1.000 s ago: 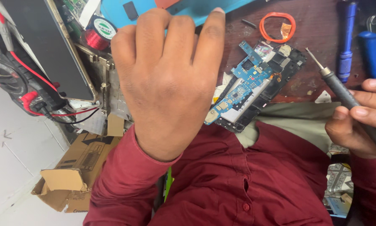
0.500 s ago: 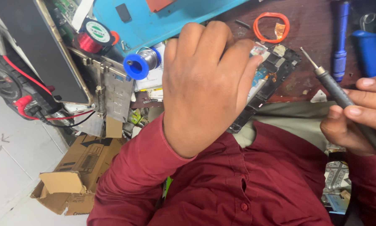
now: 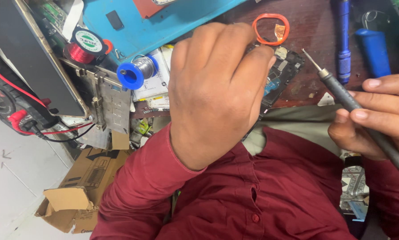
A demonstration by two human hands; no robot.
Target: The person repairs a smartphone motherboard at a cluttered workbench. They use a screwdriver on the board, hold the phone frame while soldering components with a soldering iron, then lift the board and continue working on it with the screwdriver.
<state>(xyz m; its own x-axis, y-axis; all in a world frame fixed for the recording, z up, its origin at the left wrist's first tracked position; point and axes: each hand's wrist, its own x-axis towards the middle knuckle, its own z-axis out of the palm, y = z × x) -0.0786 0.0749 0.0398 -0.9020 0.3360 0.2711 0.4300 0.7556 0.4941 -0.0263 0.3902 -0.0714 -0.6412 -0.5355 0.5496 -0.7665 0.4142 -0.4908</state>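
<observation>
the right hand point(image 3: 377, 118) pinches a soldering iron point(image 3: 359, 109) at 3 o'clock, its long axis diagonal and its tip pointing to 10 o'clock, toward the opened phone point(image 3: 281, 73) on the worktop point(image 3: 315, 26). the left hand point(image 3: 217, 89) curls over the phone (whether it grips, i cannot tell). an orange ring point(image 3: 270, 29) lies at 12 o'clock.

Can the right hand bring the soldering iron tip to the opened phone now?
Probably not fully: the left hand covers most of the opened phone; only its right end is free near the soldering iron in the right hand.
</observation>
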